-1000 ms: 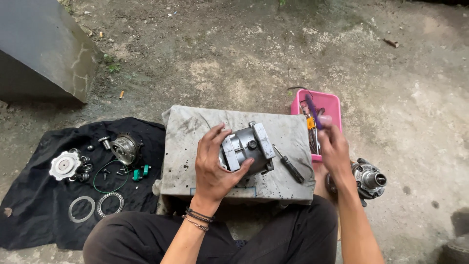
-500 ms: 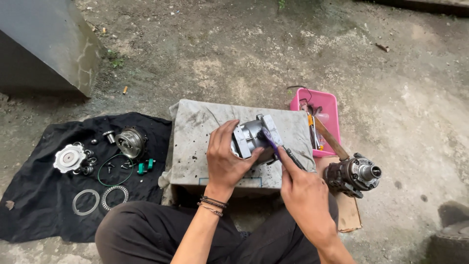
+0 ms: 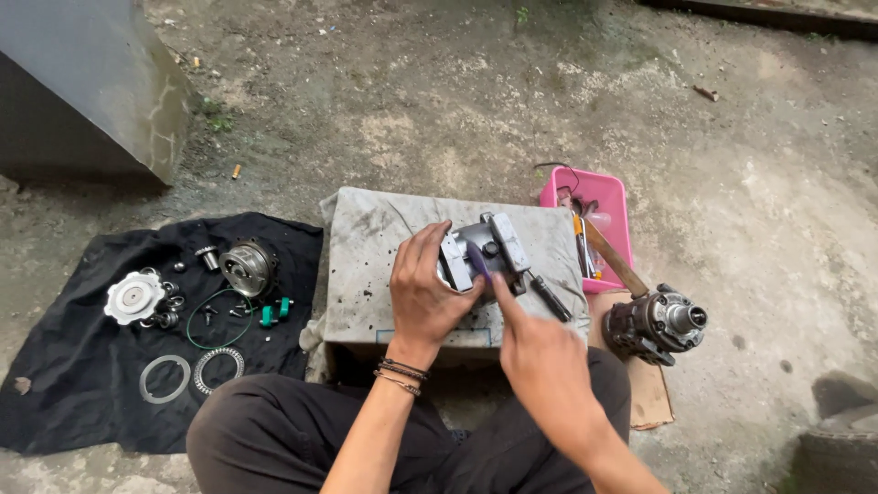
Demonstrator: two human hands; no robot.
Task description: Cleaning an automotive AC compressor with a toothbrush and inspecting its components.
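My left hand (image 3: 422, 295) grips a grey metal housing (image 3: 489, 249) that rests on a cloth-covered block (image 3: 366, 265) in front of my knees. My right hand (image 3: 541, 359) holds a small purple-handled tool (image 3: 477, 263), whose tip points into the housing's side. A dark-handled screwdriver (image 3: 551, 299) lies on the block just right of the housing.
A black cloth (image 3: 82, 384) on the left carries a round pulley part (image 3: 245, 267), a white disc (image 3: 133, 297), rings (image 3: 166, 378), a green O-ring and small bits. A pink tray (image 3: 613, 197) with tools stands at the right; a cylindrical metal assembly (image 3: 654, 322) sits on cardboard. A grey slab (image 3: 82, 82) is far left.
My right hand left the pink tray, came across to the housing with the purple-handled tool, and now has it against the part. My left hand stays on the housing.
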